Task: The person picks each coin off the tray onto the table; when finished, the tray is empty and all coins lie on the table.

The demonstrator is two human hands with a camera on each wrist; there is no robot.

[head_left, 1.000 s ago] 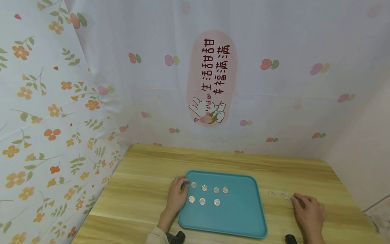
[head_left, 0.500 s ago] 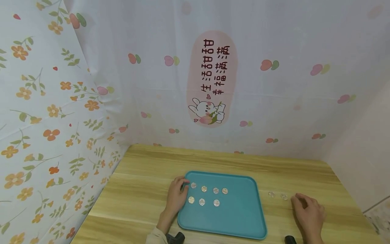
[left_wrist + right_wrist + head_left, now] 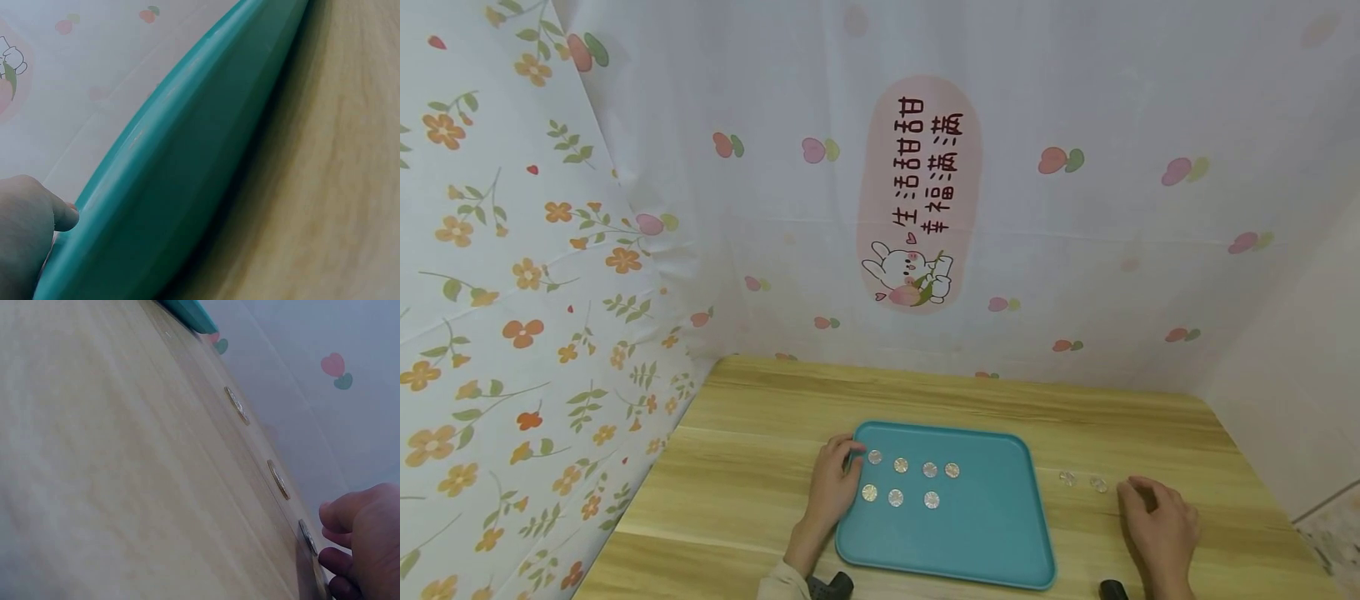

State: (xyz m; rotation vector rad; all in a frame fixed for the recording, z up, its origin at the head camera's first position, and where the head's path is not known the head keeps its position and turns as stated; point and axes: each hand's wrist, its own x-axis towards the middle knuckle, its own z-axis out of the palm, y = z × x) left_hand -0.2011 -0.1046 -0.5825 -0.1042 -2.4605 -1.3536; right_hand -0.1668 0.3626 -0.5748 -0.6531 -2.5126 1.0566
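A teal tray (image 3: 958,542) lies on the wooden table, bearing several silver and gold coins (image 3: 929,470) in two rows. My left hand (image 3: 831,483) rests at the tray's left rim; in the left wrist view one fingertip (image 3: 67,219) touches the rim. To the right of the tray lie two coins (image 3: 1098,484) on bare wood. Beside them my right hand (image 3: 1161,525) rests on the table with loosely bent fingers. In the right wrist view a third coin (image 3: 307,537) lies flat by its fingertips, one finger close against the coin's edge. From the head view this coin is hidden.
The wooden table (image 3: 760,417) reaches back to a printed white cloth (image 3: 1075,250). A floral cloth (image 3: 550,333) hangs at the left. Black wrist-worn parts (image 3: 831,586) show near the front edge.
A dark thing seen at my right fingertips a second ago no longer shows there. Both hands keep their places; the view has shifted very slightly. The coins on the tray have not moved.
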